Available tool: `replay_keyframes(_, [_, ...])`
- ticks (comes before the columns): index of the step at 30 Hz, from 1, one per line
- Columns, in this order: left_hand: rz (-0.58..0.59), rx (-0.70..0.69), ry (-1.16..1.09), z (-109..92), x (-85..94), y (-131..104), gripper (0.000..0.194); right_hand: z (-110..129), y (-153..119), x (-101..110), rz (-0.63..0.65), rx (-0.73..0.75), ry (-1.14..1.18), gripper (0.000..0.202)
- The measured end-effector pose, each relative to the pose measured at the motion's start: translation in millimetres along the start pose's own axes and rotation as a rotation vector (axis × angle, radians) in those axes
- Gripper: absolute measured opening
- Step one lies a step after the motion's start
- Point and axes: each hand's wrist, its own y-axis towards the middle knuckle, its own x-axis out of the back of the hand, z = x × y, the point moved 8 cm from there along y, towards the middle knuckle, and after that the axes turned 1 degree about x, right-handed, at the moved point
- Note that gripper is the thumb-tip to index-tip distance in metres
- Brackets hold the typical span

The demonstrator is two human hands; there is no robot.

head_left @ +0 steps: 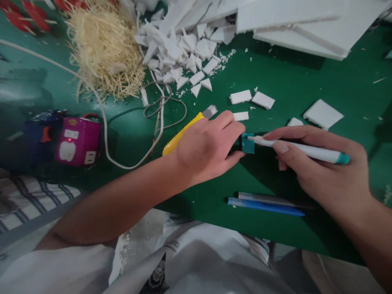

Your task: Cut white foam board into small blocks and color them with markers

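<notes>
Near the middle, my left hand pinches a small teal-faced block between thumb and fingers; its far side is hidden by the hand. Gripped in my right hand is a white marker with a teal end, its tip against the teal face. A yellow utility knife lies partly under my left hand. Beyond my fingers rest small white foam pieces. Closer to my body lie a blue pen and a grey-capped pen, side by side.
At the back stand a heap of white foam scraps, large foam sheets and a pile of pale shredded straw. A white cable loops across the green table at left, beside a magenta power box.
</notes>
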Motion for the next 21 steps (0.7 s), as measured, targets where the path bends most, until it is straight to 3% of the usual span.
replay_keyframes(21, [0.005, -0.012, 0.002, 1.5, -0.1, 0.1, 0.023, 0.8, -0.4, 1.2, -0.017, -0.034, 0.005, 0.010])
